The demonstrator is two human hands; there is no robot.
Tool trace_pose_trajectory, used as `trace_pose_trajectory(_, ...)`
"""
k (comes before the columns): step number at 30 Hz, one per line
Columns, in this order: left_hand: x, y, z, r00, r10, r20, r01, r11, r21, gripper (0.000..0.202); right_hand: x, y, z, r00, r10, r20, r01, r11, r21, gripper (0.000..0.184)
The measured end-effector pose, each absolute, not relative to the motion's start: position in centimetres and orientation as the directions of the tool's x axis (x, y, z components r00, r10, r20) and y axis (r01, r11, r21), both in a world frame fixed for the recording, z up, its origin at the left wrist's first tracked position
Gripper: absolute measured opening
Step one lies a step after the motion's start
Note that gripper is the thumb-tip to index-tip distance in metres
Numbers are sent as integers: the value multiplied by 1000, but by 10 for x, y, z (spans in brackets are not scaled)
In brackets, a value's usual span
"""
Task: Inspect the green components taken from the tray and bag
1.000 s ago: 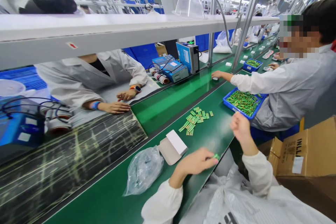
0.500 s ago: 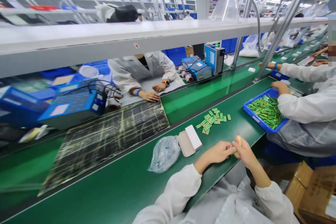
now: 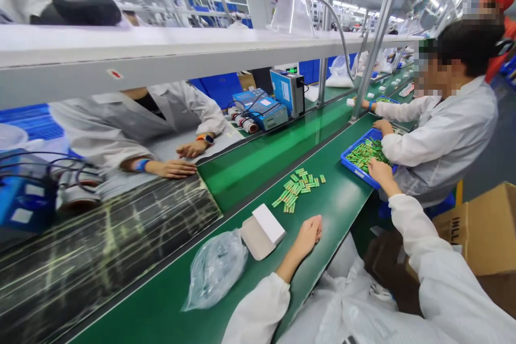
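- Currently the right hand [image 3: 379, 172] is at the near side of the blue plastic tray [image 3: 351, 166], over the green cylindrical batteries [image 3: 365, 154] heaped inside; its fingers point down toward them, but I cannot tell whether they are apart or pinched on one.
- Farther left, the left hand [image 3: 308, 235] is low over the green bench [image 3: 330, 201], with its fingers curled inward; their tips are hidden, so whether they hold anything cannot be told.
- More batteries lie in a loose cluster [image 3: 295, 191] on the bench, between the tray and an open white carton [image 3: 264, 230]; a clear plastic bag [image 3: 217, 266] lies just beside that carton.
- Each battery is probably light, stiff and smooth-skinned, so it could slip or roll if nudged; thumb and forefinger across the middle of the barrel should grip it best, since a pinch near one end may let it swivel.
- Taken together, the heap likely makes the tray fairly heavy, so its opposite rims would be the sensible hold.
- Beside the tray's far side is a co-worker's hand [image 3: 384, 127], which leaves the nearer side roomier for reaching in.
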State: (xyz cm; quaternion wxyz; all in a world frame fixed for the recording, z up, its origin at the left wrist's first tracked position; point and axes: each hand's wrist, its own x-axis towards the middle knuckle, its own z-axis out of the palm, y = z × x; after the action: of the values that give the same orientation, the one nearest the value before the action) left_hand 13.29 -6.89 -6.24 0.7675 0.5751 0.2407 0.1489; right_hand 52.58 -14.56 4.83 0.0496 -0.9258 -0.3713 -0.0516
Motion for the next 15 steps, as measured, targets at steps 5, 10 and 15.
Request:
trace_pose_trajectory(5,135,-71,-65,848,498,-178,5,328,945,65,541,-141,35,658,746,97,752,-647,-128,17)
trace_pose_trajectory(10,136,-71,-57,848,494,-189,-23,391,920,67,556,-146,37,657,730,187,748,-602,-280,20)
trace_pose_trajectory(15,134,-69,-49,850,489,-196,-21,403,915,68,562,-153,58,758,487,434,649,-629,-428,14)
